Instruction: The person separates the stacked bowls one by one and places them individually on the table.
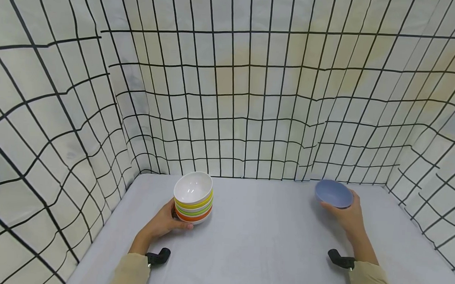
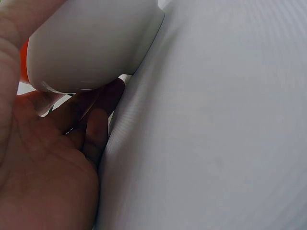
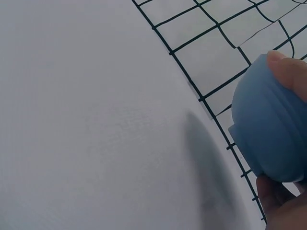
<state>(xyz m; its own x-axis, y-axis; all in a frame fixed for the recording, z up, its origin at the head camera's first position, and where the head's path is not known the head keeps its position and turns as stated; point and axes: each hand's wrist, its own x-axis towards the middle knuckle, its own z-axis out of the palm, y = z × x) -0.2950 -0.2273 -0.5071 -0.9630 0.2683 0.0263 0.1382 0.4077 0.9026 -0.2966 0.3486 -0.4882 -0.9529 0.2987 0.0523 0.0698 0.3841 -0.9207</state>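
Blue bowl (image 1: 334, 193) in right hand (image 1: 351, 213), gripped between thumb and fingers, held clear of worktop (image 1: 261, 243), well apart from stack of bowls (image 1: 193, 207). Left hand (image 1: 162, 221) round stack, thumb and fingers curled against its sides. Likely stacking step; next, probably: carry blue bowl leftward, level, lower into top white bowl (image 1: 193, 188).

Fingers (image 3: 290, 73) of the right hand (image 3: 289, 210) gripped a blue bowl (image 3: 266, 124) from both sides at the right edge. A soft shadow (image 3: 211, 163) lay on the white bench (image 3: 96, 124), near a pale wall (image 3: 196, 60) crossed by dark grid lines.
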